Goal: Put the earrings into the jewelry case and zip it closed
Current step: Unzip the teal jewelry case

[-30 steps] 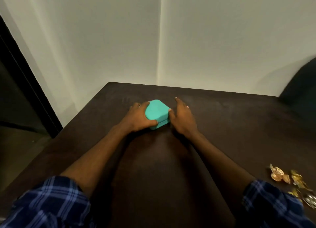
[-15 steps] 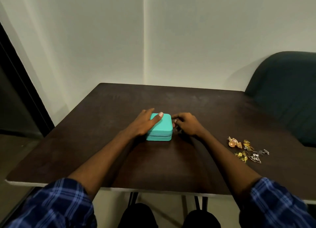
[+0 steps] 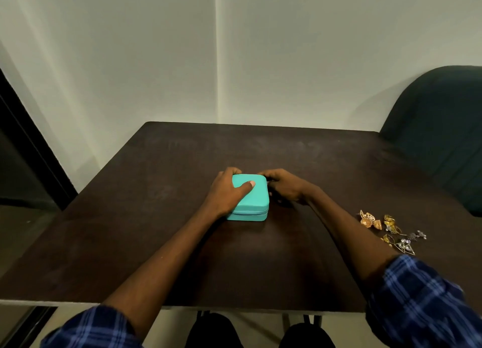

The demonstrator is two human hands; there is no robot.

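Observation:
A teal jewelry case (image 3: 257, 203) lies closed in the middle of the dark table (image 3: 146, 243); its zipper line (image 3: 249, 213) runs along the front side. My left hand (image 3: 224, 194) holds the case from the left, with the thumb across the lid and the fingers curled round the far left corner. At the far right corner my right hand (image 3: 285, 188) pinches with curled fingers at the zipper line; the pull is hidden under the fingers. Several gold and silver earrings (image 3: 388, 229) lie loose on the table to the right, apart from both hands.
A dark green chair (image 3: 438, 139) stands against the table's right far side. White walls meet in a corner behind the table. A dark door frame (image 3: 31, 149) is at the left. The table's near edge is close to my knees.
The view has pulled back and turned right, and the earrings now show in full. My left thumb now lies on the lid. My right hand moved along the case's right side to the far corner.

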